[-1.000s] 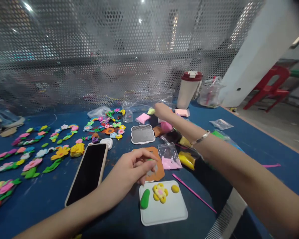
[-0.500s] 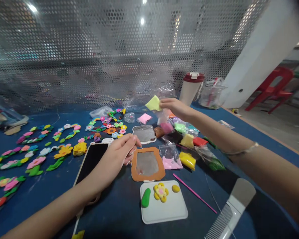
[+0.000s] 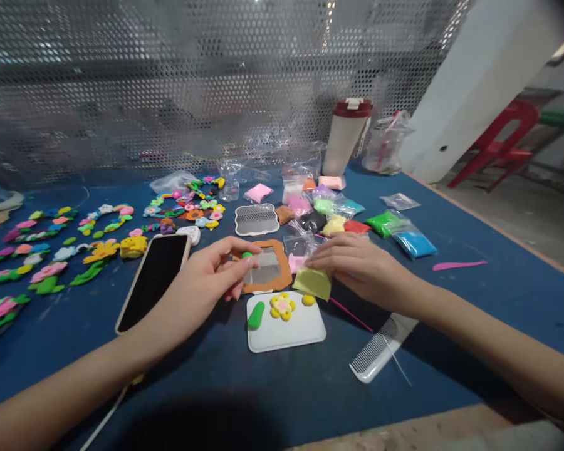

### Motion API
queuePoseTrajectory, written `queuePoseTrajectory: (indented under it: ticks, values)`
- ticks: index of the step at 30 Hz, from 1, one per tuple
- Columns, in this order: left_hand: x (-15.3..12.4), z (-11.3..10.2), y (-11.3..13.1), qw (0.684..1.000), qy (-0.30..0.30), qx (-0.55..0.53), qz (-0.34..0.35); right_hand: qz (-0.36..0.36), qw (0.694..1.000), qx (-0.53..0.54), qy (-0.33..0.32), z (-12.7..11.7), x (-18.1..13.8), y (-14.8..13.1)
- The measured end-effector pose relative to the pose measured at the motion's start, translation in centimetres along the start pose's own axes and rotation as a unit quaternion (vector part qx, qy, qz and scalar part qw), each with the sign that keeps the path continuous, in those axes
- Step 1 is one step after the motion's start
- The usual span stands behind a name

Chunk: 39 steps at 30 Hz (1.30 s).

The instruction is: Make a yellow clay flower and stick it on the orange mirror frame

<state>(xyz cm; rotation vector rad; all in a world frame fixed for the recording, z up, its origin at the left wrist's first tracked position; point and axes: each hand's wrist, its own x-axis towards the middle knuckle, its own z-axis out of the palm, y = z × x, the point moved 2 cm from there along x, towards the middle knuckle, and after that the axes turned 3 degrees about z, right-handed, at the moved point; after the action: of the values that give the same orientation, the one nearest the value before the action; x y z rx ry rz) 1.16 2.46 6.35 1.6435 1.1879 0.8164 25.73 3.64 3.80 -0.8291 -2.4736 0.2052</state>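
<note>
My left hand (image 3: 211, 269) pinches a small green lump of clay (image 3: 247, 255) between thumb and fingertips, above a mirror with a brown clay frame (image 3: 284, 266). Between the fingers of my right hand (image 3: 361, 266) is a flat pale-yellow square (image 3: 314, 284); whether it is a sheet or a packet I cannot make out. It hangs over the far right edge of a white plate (image 3: 286, 338). On that plate lie a green clay piece (image 3: 256, 315), a yellow clay flower with a pink centre (image 3: 282, 306) and a yellow oval (image 3: 308, 300).
A phone (image 3: 157, 282) lies by my left forearm, with clay-flower pieces (image 3: 101, 250) further left. Several clay packets (image 3: 313, 220) and a silver mirror (image 3: 257, 220) are behind the hands. A white comb (image 3: 380, 351) is front right; a tumbler (image 3: 345, 138) stands behind.
My right hand has brought the yellow square down and toward me, from above the packets to beside the plate. The green lump now shows in my left hand's pinch. The view has shifted.
</note>
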Motion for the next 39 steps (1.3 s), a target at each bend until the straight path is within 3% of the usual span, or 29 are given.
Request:
queuePoseTrajectory:
  ticks: [8, 14, 18, 24, 28, 33, 39]
  values:
    - [-1.2, 0.1, -1.7, 0.997, 0.072, 0.019, -0.016, 0.062, 0.997, -0.005, 0.036, 0.5, -0.1, 0.0]
    - [-1.3, 0.6, -2.1, 0.997, 0.063, -0.043, -0.032, 0.126, 0.991, -0.007, 0.043, -0.1, -0.7, 0.8]
    - [-1.9, 0.8, -2.1, 0.994, 0.069, -0.084, -0.018, 0.208, 0.970, 0.004, 0.123, -1.6, -1.8, 1.3]
    - [-3.2, 1.5, -2.0, 0.999, 0.041, 0.012, -0.026, 0.280, 0.935, 0.011, 0.218, -2.5, -2.5, 1.3]
    - [-3.6, 2.0, -2.2, 0.999, 0.005, -0.015, -0.039, 0.293, 0.930, 0.047, 0.217, -1.8, -2.4, 1.7]
    - [-3.6, 2.0, -2.3, 0.999, 0.045, -0.004, -0.024, 0.301, 0.929, 0.088, 0.197, -0.9, -2.4, 1.7]
    - [-3.5, 2.1, -2.3, 0.999, 0.042, -0.008, -0.032, 0.320, 0.921, 0.120, 0.187, -0.3, -2.3, 1.7]
